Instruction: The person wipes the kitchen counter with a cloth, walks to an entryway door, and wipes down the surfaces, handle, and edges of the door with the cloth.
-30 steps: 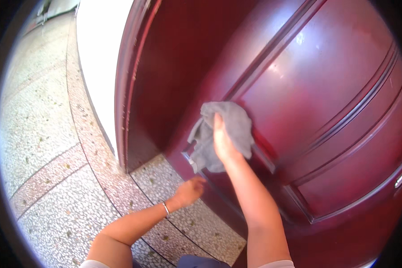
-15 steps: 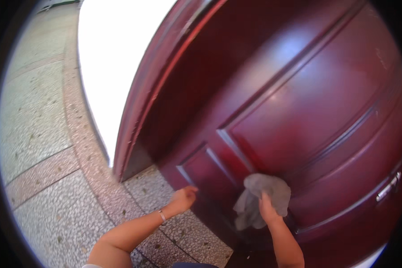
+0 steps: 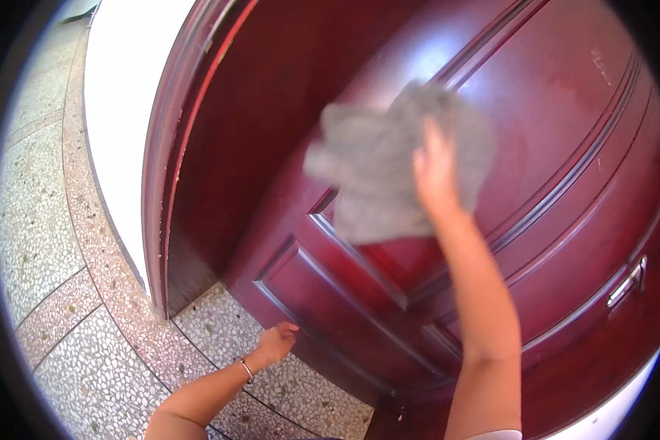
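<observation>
My right hand is raised high on a dark red panelled door, holding a grey cloth against its surface. Much of the cloth spreads out to the left of the fingers, and both hand and cloth are smeared by motion. Lower down on the left, my left hand hangs in front of the door's lower part with its fingers curled in and nothing visible in them. A thin bracelet circles that wrist.
A metal handle sticks out from the door at the right. To the left stands a dark red door frame beside a bright white wall. The speckled stone floor carries small scattered bits.
My right hand has moved up the door with the cloth, which was bunched low and now spreads wider. My left hand appears slightly lower and farther left. The view has shifted a little.
</observation>
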`<state>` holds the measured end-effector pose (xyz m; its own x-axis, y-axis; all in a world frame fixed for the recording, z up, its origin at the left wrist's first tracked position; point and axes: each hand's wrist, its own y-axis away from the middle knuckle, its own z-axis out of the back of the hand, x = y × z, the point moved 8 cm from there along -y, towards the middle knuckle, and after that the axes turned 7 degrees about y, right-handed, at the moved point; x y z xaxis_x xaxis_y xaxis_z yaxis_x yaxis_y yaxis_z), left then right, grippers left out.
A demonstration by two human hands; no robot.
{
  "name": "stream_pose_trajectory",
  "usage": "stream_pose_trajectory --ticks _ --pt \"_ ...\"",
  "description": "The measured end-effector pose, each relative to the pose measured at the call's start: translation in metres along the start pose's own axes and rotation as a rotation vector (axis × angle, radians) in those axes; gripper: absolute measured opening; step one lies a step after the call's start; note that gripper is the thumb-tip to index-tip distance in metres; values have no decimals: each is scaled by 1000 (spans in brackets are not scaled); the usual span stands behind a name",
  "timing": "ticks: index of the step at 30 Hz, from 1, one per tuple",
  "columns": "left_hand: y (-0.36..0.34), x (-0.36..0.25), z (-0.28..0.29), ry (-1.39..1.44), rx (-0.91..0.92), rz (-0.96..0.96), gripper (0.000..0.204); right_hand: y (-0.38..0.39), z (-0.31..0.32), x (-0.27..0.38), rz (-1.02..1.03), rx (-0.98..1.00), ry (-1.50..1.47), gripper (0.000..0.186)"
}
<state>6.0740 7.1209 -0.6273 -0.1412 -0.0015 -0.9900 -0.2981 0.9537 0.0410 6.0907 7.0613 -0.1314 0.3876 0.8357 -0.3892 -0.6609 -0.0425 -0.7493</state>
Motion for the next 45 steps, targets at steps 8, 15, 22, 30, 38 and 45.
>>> stream_pose_trajectory --ticks 8,15,22,30,38,45 --pt "23 -34 6 -60 -4 -67 23 146 -40 38 -50 533 12 40" --pt "4 16 12 -47 -17 38 24 -17 70 -43 -73 154 146 59" --pt "1 -5 -1 -46 -5 9 25 -75 35 -5 -125 -75 628 66" --pt "10 -9 12 -74 -47 33 26 100 -93 64 -29 181 354 68" --pt "29 -38 31 -258 -146 -65 26 161 -100 93 -38 307 193 50" --pt "52 -40 32 -365 -101 -16 27 272 -58 82 -99 1070 170 34"
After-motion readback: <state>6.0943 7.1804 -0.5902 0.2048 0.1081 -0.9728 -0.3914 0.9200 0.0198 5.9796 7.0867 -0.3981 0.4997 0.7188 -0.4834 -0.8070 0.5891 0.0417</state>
